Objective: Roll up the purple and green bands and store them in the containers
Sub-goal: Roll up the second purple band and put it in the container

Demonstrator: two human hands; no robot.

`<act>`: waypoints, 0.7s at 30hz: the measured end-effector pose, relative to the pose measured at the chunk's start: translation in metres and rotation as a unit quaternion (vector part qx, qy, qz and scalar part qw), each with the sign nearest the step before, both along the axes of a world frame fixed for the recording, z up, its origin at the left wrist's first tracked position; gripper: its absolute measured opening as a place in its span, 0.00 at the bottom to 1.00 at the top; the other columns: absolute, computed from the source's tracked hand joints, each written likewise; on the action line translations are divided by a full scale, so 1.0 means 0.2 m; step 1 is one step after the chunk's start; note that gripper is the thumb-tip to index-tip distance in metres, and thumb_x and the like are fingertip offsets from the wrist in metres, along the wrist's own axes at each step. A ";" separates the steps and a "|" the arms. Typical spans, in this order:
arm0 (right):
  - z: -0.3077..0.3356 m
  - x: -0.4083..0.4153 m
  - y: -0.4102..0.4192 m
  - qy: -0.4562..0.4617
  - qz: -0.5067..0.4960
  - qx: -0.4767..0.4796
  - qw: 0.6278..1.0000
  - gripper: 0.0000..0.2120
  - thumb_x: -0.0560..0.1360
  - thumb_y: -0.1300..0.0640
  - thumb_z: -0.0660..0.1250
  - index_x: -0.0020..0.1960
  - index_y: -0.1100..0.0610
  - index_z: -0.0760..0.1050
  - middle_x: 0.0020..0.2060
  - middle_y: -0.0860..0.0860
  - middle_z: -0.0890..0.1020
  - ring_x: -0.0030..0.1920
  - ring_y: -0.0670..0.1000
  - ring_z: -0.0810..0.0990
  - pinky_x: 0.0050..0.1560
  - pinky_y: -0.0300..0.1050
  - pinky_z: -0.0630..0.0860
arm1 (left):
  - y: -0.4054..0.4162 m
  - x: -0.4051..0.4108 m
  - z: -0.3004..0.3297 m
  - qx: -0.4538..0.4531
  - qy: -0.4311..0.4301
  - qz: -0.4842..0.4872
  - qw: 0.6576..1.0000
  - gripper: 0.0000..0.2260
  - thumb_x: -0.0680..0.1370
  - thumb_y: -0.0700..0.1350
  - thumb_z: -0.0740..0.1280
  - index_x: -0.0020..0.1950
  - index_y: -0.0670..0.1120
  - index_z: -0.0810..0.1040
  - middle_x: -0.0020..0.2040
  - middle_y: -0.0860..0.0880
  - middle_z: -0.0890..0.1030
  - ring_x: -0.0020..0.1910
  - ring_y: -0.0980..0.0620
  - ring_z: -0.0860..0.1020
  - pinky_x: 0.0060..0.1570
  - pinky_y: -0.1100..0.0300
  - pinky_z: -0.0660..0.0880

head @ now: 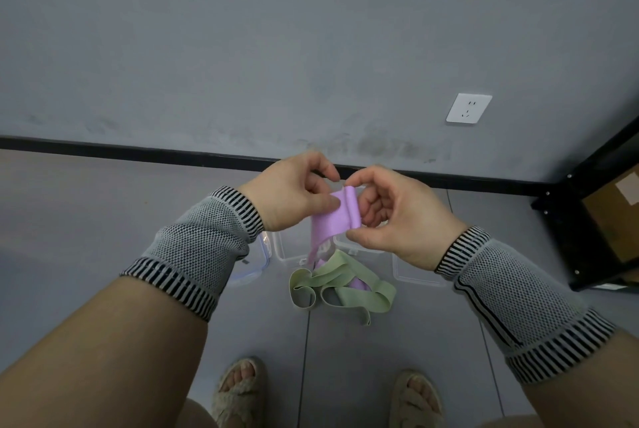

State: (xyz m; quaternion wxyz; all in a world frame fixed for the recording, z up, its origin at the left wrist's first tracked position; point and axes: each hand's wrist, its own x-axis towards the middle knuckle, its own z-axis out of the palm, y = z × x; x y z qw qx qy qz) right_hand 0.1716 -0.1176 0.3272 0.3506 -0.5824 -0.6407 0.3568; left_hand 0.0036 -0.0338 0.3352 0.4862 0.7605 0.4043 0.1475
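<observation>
Flat purple elastic band (334, 217) held up in the air between both hands, top end just starting to curl into a small roll at the upper edge; its tail hangs down to the grey floor (103, 220) and partly runs under the green one. Left hand (294, 191) pinches the band's left edge, thumb and forefinger curled on it. Right hand (394, 213) pinches the roll's right side, fingers curled round it.

Step in hand, as I read it: start of the purple roll. To do it well: keep both edges level so the coil doesn't cone, roll tight with thumbs, feed the tail up in short turns, keep slight tension so the elastic doesn't spring open.

Pale green flat elastic band (340, 289) lies loose and looped on the floor below, not yet rolled. Clear plastic containers (287, 251) sit on the floor just behind it, partly hidden by the hands; count unclear. Knit striped wrist sleeves on both forearms.
</observation>
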 end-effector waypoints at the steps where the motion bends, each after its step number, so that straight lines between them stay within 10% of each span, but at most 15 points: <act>1: 0.00 0.00 0.00 0.004 0.001 -0.004 1.000 0.23 0.63 0.65 0.77 0.53 0.51 0.74 0.38 0.52 0.79 0.35 0.45 0.77 0.43 0.43 0.80 | 0.00 0.00 0.00 0.001 0.006 -0.003 1.000 0.11 0.73 0.39 0.70 0.50 0.49 0.73 0.39 0.48 0.81 0.39 0.52 0.77 0.50 0.53 0.75; 15: -0.02 0.02 0.04 -0.029 -0.034 0.026 0.999 0.25 0.66 0.65 0.74 0.50 0.41 0.70 0.33 0.46 0.75 0.32 0.43 0.75 0.40 0.40 0.77 | -0.02 0.02 0.05 0.000 -0.061 0.039 0.997 0.11 0.73 0.33 0.67 0.48 0.48 0.73 0.38 0.47 0.81 0.36 0.52 0.78 0.43 0.58 0.76; 21: -0.02 -0.01 0.03 -0.078 -0.038 0.057 0.995 0.23 0.66 0.67 0.72 0.54 0.46 0.72 0.33 0.45 0.75 0.33 0.41 0.74 0.39 0.34 0.75 | -0.04 0.10 0.04 0.028 -0.036 0.113 0.993 0.09 0.70 0.47 0.74 0.45 0.47 0.77 0.34 0.51 0.80 0.34 0.56 0.77 0.38 0.61 0.75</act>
